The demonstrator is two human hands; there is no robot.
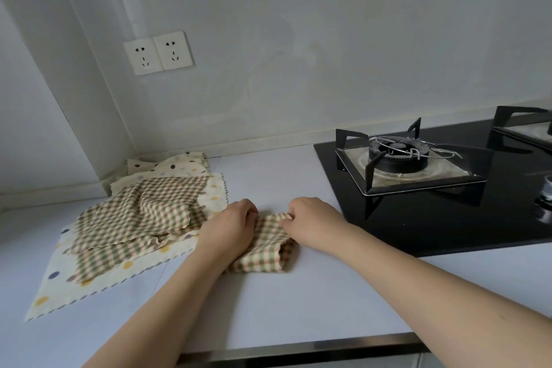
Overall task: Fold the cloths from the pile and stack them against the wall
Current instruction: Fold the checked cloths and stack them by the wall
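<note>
A small checked cloth (265,248) lies bunched on the pale counter (298,302) between my hands. My left hand (230,228) grips its left side with curled fingers. My right hand (310,218) pinches its upper right edge. To the left is the pile: a crumpled checked cloth (140,212) on top of a flat polka-dot cloth (74,278). Another polka-dot cloth (170,166) lies behind them, in the corner against the wall.
A black gas hob (448,203) with metal pan supports (409,164) takes up the counter's right side. Two wall sockets (158,52) sit above the pile. The counter's metal front edge (298,349) runs along the bottom.
</note>
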